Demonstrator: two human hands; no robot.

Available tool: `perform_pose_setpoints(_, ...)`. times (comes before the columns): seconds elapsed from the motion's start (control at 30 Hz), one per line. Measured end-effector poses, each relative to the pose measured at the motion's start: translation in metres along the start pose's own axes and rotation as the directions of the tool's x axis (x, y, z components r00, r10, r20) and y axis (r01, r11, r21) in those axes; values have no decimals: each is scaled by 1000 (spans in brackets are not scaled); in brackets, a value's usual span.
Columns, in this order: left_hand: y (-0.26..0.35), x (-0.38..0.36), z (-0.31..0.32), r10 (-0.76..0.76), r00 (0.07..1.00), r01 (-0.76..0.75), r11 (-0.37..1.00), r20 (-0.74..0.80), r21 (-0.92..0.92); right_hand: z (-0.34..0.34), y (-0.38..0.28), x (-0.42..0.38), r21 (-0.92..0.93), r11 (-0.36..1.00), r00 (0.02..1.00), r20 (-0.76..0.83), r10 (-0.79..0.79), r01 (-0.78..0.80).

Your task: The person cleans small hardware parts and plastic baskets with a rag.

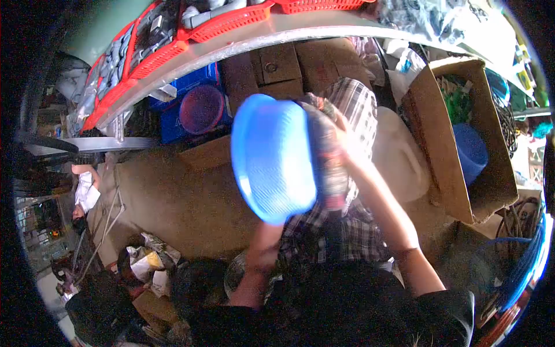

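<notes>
A blue plastic basin [277,162] with a ridged wall is tilted on its side in front of my lap, blurred by motion. My left hand [269,230] grips it at the lower edge; the fingers are hidden behind the basin. A dark, reddish patterned cloth [330,156] lies against the basin's right side. My right hand [345,136] is closed on this cloth and presses it to the basin. Plaid shorts [354,98] on my legs show behind the cloth.
An open cardboard box [425,133] at the right holds a blue container [469,151]. Red baskets [231,26] of grey parts line a shelf above. A pink tub [202,110] sits beyond the basin. At the far left is another person [87,192].
</notes>
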State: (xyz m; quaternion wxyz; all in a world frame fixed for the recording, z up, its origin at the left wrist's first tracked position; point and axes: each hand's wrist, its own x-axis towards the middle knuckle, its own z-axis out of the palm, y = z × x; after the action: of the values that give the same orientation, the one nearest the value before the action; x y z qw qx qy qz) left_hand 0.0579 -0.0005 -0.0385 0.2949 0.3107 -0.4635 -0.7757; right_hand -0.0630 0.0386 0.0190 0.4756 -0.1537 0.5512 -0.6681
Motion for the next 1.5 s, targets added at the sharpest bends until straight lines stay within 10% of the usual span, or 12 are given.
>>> perform_pose_setpoints(0.13,-27,46,-33,46,898,-160,961,-437,-228,18,11,-31,-97,974,978,60,-199,204)
perform_pose_setpoints(0.33,-8,78,-143,-13,475,-36,999,-880,-34,-5,-34,-52,-211,977,998,70,3,12)
perform_pose_setpoints(0.47,-24,108,-274,429,366,-60,896,-826,439,-60,-32,-70,-118,992,998,-32,-56,52)
perform_pose_setpoints(0.53,30,102,-225,392,387,-95,917,-834,387,-81,-36,-82,-84,987,981,-127,-147,137)
perform_pose_setpoints(0.67,23,130,-279,622,301,316,650,-723,691,-168,-60,-117,-112,936,909,-223,-352,335)
perform_pose_setpoints(0.77,34,112,-238,753,583,295,153,-305,943,-228,-109,-158,73,920,878,-339,-340,384)
perform_pose_setpoints(0.8,29,110,-238,710,688,219,-1,-153,976,-275,-123,-175,-357,896,735,-526,-428,266)
perform_pose_setpoints(0.83,28,109,-230,577,801,245,-73,-160,967,-308,-136,-195,-681,732,534,-621,-573,-7)
perform_pose_setpoints(0.97,-8,131,-291,73,982,182,-74,-176,981,-253,-194,-202,-895,48,595,-334,-731,-443)
perform_pose_setpoints(1.17,-24,130,-304,274,958,176,-350,-79,920,-296,-158,-162,-756,-92,743,-601,-294,-648)
perform_pose_setpoints(1.3,-28,134,-334,258,965,64,-427,54,902,-321,-107,-136,-714,-197,726,-585,-361,-672)
perform_pose_setpoints(1.5,28,96,-228,641,755,-123,-67,137,990,-334,-103,-134,-765,-202,719,-431,-545,-612)
